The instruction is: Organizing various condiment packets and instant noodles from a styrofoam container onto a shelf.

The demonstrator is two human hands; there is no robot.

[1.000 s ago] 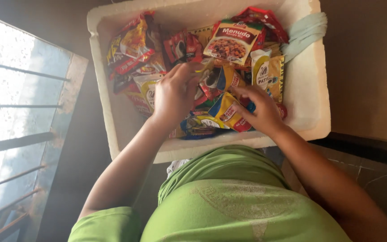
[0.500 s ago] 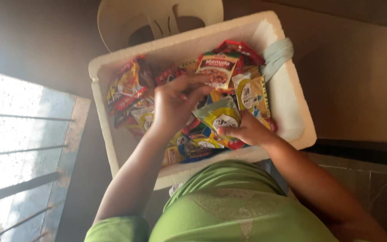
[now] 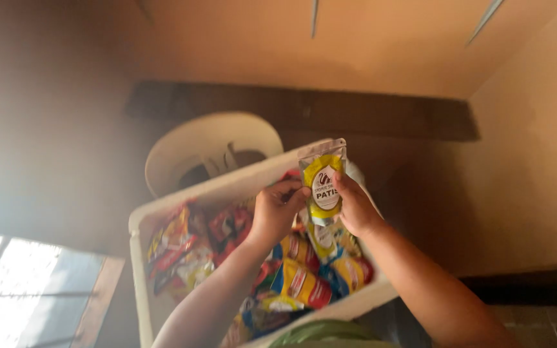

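Head view: a yellow-and-white plastic sachet (image 3: pixel 323 183), long axis upright, is gripped between left hand (image 3: pixel 277 212) and right hand (image 3: pixel 356 207) above the white foam box (image 3: pixel 182 206).

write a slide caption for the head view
Both hands, left hand and right hand, lift a yellow pouch above a white box of packets.

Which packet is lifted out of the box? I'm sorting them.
The yellow-and-clear pouch, pinched between left hand and right hand; the others lie in the white box.
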